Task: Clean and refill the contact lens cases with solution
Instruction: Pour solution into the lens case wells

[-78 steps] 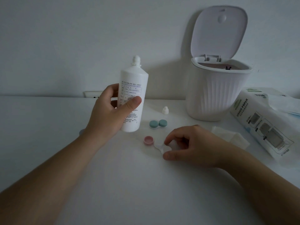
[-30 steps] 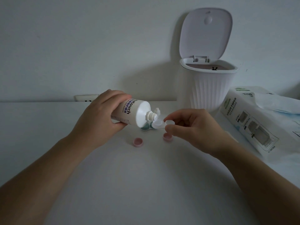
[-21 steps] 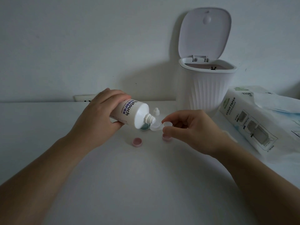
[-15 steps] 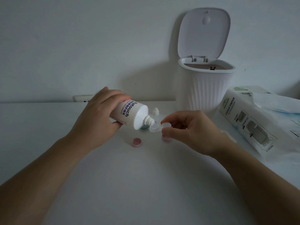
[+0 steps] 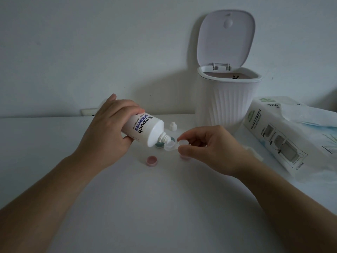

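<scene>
Clear lens case held above table, pinched by right hand. Left hand grips tilted solution bottle, nozzle over case's left well. Pink cap below. Risks: hard squeeze overflowing well; case tipping, spilling; nozzle touching rim, contaminating.

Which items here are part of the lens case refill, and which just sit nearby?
In use:
solution bottle, tipped in left hand
clear lens case, pinched by right hand
pink cap
bottle cap
teal lens case

Lying about:
white bin, lid up
tissue pack
</scene>
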Demonstrator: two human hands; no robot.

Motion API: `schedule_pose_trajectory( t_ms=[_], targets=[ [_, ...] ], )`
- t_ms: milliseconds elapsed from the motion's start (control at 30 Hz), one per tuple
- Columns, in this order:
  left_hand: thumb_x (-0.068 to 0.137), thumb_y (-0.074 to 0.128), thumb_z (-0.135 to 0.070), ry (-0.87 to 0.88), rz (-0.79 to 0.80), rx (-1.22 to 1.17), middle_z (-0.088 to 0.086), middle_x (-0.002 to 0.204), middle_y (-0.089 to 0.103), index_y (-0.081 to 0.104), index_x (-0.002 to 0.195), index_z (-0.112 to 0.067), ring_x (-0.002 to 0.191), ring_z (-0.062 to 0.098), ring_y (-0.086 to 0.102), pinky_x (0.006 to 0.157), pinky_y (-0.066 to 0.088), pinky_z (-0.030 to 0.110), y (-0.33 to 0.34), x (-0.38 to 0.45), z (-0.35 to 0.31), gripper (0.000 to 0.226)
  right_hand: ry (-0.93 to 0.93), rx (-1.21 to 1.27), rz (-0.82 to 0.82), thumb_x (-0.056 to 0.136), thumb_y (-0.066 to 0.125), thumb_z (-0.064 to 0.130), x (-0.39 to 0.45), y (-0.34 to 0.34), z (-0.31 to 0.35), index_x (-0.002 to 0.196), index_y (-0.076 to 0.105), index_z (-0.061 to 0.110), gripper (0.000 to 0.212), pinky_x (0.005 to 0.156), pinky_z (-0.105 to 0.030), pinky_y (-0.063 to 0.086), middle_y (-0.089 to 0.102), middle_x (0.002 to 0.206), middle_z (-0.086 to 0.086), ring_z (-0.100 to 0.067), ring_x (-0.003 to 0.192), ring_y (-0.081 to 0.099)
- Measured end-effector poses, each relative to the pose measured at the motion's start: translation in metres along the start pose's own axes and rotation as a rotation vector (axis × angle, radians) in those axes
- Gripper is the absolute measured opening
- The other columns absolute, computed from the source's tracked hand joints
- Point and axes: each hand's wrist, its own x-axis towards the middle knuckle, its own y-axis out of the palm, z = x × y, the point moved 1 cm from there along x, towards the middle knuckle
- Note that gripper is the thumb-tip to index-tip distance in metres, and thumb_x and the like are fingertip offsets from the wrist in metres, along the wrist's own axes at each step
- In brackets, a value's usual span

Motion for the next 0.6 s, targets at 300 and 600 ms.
schedule_pose_trajectory(
  t_ms=[300,600],
  targets=[
    [0.059,0.083,0.012,0.018,-0.025,0.03,0.01,0.122,0.064,0.064,0.122,-0.004,0.114,0.031,0.06,0.123,0.024,0.047,-0.0008,0.0003,0.0019,0.067,0.0,0.029,-0.009,0.086,0.077,0.027,0.0003,0.0003,-0.0017,0.094,0.077,0.027,0.008,0.076,-0.044,0.056,0.077,0.076,-0.001,-0.03,0.077,0.072],
    [0.061,0.081,0.011,0.047,-0.063,0.052,0.012,0.121,0.063,0.064,0.119,-0.003,0.114,0.032,0.06,0.123,0.024,0.049,-0.0028,0.0014,0.0006,0.063,-0.005,0.047,-0.015,0.085,0.077,0.028,0.0006,0.0007,-0.002,0.092,0.077,0.029,0.007,0.074,-0.045,0.056,0.077,0.076,-0.002,-0.035,0.078,0.07]
  ],
)
